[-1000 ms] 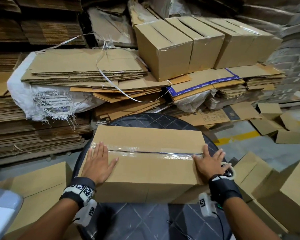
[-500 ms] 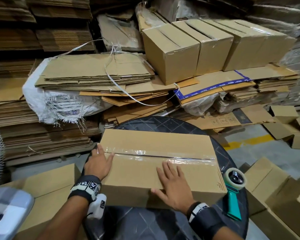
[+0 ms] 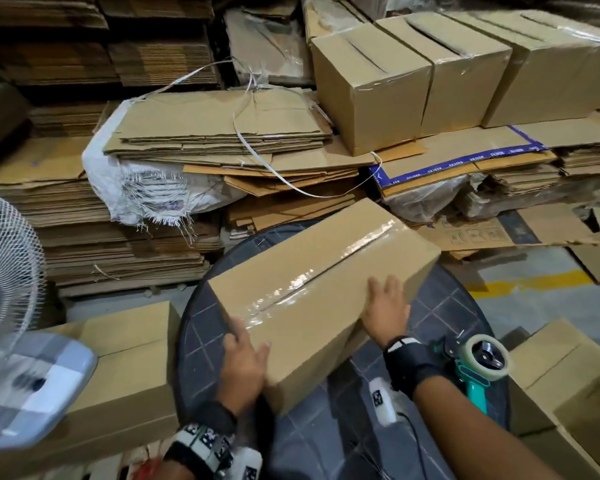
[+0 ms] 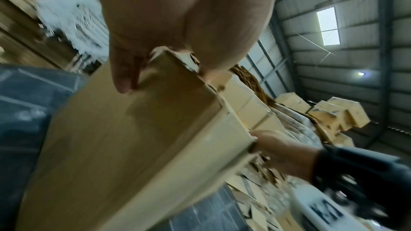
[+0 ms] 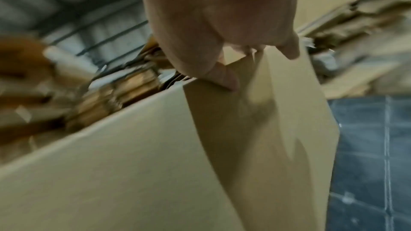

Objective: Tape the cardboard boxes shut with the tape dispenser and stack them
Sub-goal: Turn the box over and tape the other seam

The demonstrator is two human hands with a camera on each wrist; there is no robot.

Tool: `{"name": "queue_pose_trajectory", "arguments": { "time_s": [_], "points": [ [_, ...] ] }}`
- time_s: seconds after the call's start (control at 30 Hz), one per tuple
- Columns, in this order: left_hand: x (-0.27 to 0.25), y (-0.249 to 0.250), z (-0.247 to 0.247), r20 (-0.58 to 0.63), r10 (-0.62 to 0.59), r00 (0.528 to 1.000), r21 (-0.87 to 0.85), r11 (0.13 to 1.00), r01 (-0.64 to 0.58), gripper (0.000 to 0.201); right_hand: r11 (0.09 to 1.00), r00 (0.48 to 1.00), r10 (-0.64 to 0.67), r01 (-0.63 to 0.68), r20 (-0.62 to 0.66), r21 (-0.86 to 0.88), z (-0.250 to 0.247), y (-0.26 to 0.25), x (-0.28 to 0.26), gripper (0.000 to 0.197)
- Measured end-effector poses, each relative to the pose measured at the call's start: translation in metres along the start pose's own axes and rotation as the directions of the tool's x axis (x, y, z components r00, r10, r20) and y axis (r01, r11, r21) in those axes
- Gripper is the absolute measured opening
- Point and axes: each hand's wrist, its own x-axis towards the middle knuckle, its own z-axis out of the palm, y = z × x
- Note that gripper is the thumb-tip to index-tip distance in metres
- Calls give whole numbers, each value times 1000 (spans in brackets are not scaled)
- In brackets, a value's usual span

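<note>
Two hands on this one: left hand (image 3: pixel 245 362) grips the near end of the cardboard box (image 3: pixel 319 299), right hand (image 3: pixel 388 310) grips its long side, box tilted over the round table (image 3: pixel 201 327). Top seam looks taped, so stacking's next I'd guess. Tape dispenser (image 3: pixel 480 367) sits on the table's right edge. Three sealed boxes (image 3: pixel 458 71) wait behind. Blue-edged flat sheet (image 3: pixel 465 161) has print, unreadable.
</note>
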Motion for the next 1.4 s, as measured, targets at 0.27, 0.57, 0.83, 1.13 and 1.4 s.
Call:
{"name": "queue_pose_trajectory", "arguments": {
  "time_s": [0.27, 0.57, 0.83, 1.13, 1.4],
  "points": [
    [35, 17, -20, -95, -19, 995, -198, 980, 0, 72, 754, 975, 211, -211, 75, 622, 6, 17, -40, 58],
    [70, 12, -20, 52, 55, 997, -57, 997, -52, 62, 309, 774, 215, -633, 596, 710, 1, 17, -72, 24],
    [39, 30, 14, 157, 196, 968, 156, 963, -220, 50, 339, 874, 276, -477, 400, 811, -26, 69, -47, 15],
    [10, 125, 57, 443, 571, 691, 377, 580, -722, 90, 142, 783, 485, -510, 390, 848, 3, 164, -56, 18],
    [6, 155, 148, 667, 500, 553, 468, 295, -833, 112, 580, 696, 598, -718, 397, 384, 60, 262, -77, 30]
  ]
}}
